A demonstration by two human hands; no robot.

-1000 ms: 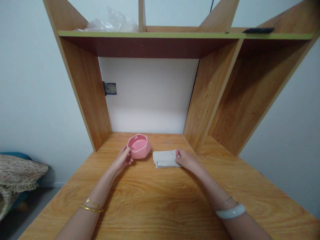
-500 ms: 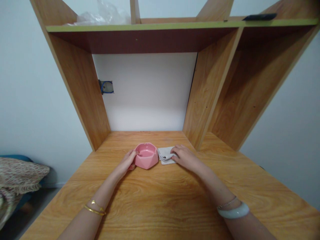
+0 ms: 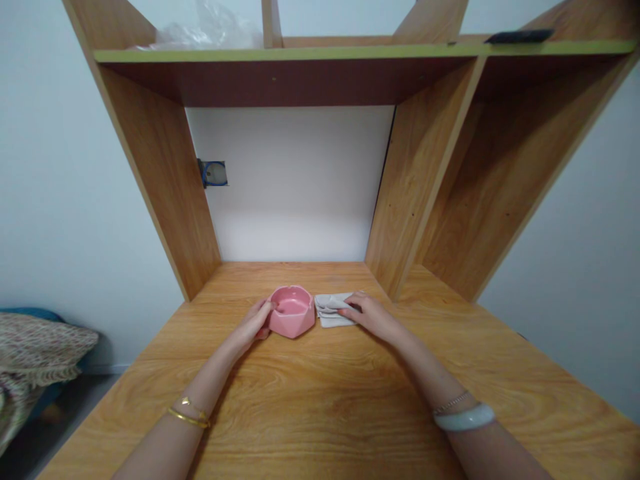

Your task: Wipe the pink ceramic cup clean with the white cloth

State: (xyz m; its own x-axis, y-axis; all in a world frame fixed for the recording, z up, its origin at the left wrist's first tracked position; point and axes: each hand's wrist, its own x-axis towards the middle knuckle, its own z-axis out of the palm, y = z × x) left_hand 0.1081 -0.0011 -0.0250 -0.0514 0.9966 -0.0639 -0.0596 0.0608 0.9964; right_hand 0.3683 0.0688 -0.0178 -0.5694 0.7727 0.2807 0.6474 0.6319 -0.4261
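1. As my head view shows, my left hand (image 3: pixel 254 325) pinches the wall of the pink dish (image 3: pixel 291 325), now nearer me on the worktop (image 3: pixel 300 400).
2. Just right of the pink dish, my right hand (image 3: pixel 373 315) pinches the grey cloth (image 3: pixel 331 315), now bunched, no longer flat; both hands are occupied.

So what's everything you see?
Desk: one, brown, middle
Shelves: several, brown, back
Walls: several, whitish, behind
Floor: one, grey, lower left
Bowl: one, pink, on desk
Cloth: one, grey, beside bowl
Bag: one, clear, upper left
Flat thing: one, black, upper right
Wall box: one, grey, back left
Blanket: one, beige, lower left
Blue thing: one, blue, under blanket
Bracelets: two, gold, left arm
Chain: one, silver, right arm
Bangle: one, whitish, right arm
Left hand: one, holding bowl
Right hand: one, holding cloth
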